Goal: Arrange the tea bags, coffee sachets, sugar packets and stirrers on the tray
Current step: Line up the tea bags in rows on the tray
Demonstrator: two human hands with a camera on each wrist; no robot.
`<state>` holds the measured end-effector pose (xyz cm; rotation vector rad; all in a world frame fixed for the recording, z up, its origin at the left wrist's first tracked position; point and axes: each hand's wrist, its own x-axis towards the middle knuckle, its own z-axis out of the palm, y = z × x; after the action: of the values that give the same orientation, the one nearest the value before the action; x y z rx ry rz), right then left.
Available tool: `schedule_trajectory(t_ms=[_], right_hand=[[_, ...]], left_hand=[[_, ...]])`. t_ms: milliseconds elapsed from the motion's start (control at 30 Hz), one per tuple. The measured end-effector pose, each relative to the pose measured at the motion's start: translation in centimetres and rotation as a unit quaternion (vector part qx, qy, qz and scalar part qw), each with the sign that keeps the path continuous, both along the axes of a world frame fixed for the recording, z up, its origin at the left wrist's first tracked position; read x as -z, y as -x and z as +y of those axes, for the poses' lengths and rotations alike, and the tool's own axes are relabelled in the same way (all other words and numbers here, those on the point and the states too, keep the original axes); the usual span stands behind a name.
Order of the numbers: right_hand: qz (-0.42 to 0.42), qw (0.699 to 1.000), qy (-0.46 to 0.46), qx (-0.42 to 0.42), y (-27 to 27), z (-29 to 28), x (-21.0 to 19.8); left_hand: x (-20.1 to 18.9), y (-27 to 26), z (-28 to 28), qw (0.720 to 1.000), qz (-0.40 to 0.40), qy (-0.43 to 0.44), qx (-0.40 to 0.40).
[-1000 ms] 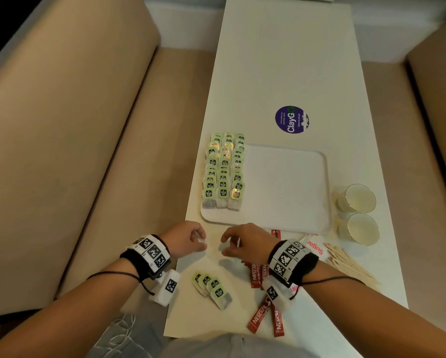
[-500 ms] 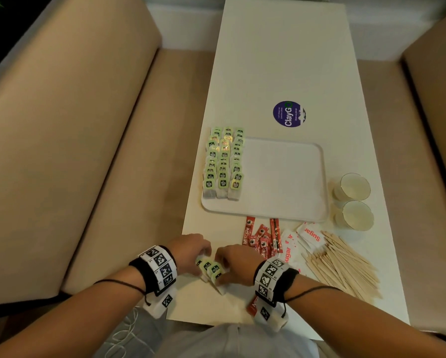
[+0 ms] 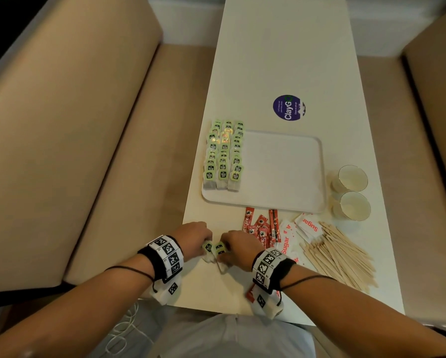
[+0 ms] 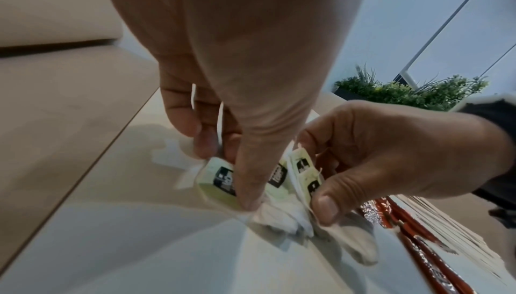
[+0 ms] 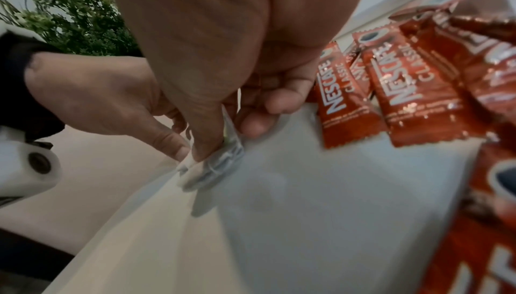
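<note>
Head view: both my hands are now meeting over the loose tea bags (image 3: pixel 215 250) at the near left of the table (image 3: pixel 281 60); a second ago they were hovering up by the tray's near edge, so I am gathering the last stragglers.
Left hand (image 3: pixel 192 237): thumb and fingers are pinching one bag with its green tag, fingertips pressing down on the tabletop.
Right hand (image 3: pixel 238 245): thumb and fingers are clamping two or three tags together, paper pouches trailing below.
Meaning: these few bags are leaving the table as one bunch, I reckon, headed for the rows.
Tray (image 3: pixel 281 202): sitting mid-table, three neat columns of tea bags (image 3: pixel 224 155) overlapping along its left side, the rest bare.
Coffee sachets (image 3: pixel 262 228): red sticks lying jumbled just near the tray, untouched.
Sugar packets (image 3: pixel 307 224): white, scattered right of the sachets.
Stirrers (image 3: pixel 338 257): wooden pile fanning out at the near right.
Bags' look: pale soft pouches, strings and tags tangling, crumpling easily.
</note>
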<state>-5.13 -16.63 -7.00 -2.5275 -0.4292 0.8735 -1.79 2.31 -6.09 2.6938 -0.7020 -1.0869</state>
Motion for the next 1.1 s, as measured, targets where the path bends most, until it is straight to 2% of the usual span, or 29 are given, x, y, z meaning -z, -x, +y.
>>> schedule_trajectory(t_ms=[400,600,667,833,900,1100], right_hand=[[-0.016,0.999,-0.023,-0.043,-0.2,0.0,0.1],[-0.021,1.0,-0.009,-0.016,-0.5,-0.2,0.4],[-0.028,1.0,-0.006,-0.006,-0.5,-0.2,0.3],[-0.024,0.999,-0.016,0.04,-0.5,-0.2,0.2],[-0.021,0.998,-0.023,0.05,-0.7,-0.4,0.2],[-0.007,0.993,-0.092,0.08,-2.0,-1.4,-0.7]], left_hand=[[0.0,-0.5,0.1,0.999,-0.008,-0.027,0.029],[-0.1,-1.1,-0.4,1.0,0.018,0.004,-0.018],[0.0,-1.2,-0.5,0.997,0.049,0.034,-0.052],[-0.1,-1.2,-0.7,0.978,0.117,0.125,-0.122],[0.0,-1.4,-0.6,0.969,0.117,0.153,-0.155],[0.1,-2.0,0.0,0.91,0.149,0.243,-0.303]])
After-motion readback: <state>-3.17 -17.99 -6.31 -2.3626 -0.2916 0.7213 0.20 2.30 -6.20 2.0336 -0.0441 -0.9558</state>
